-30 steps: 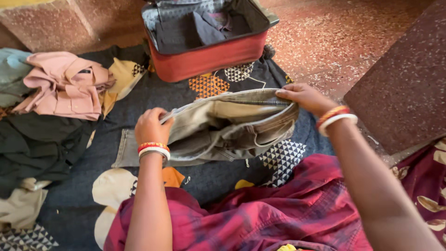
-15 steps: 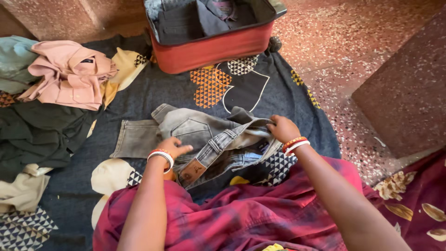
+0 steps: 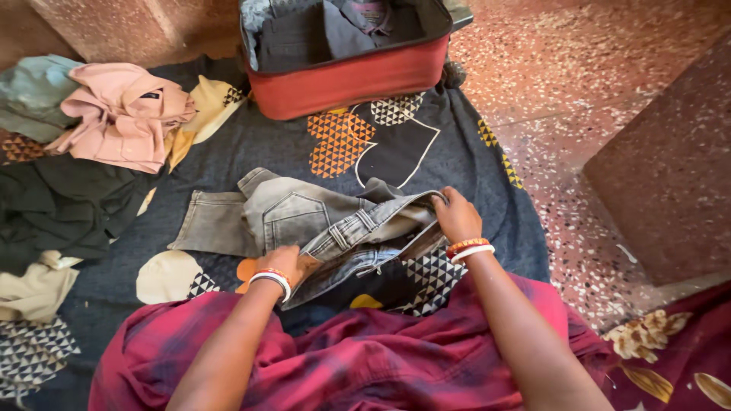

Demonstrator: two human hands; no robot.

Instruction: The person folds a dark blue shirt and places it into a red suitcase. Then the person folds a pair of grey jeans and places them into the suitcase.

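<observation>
A pair of grey jeans (image 3: 297,217) lies crumpled on a dark patterned blanket (image 3: 396,152) in front of me. My left hand (image 3: 288,261) grips the waistband near its leather patch. My right hand (image 3: 455,215) holds the other end of the waistband at the right. Both wrists wear red and white bangles. A maroon checked cloth (image 3: 365,358) covers my lap below the jeans.
An open red suitcase (image 3: 350,72) with dark folded clothes inside stands at the far edge of the blanket. A pink shirt (image 3: 126,114), a teal garment, a dark green garment (image 3: 61,205) and a beige cloth (image 3: 34,289) are piled at left. Speckled stone floor and a step (image 3: 670,167) lie at right.
The jeans, held up and open a second ago, have come down onto the blanket. Both hands have drawn nearer to me, and the left has shifted onto the waistband patch.
</observation>
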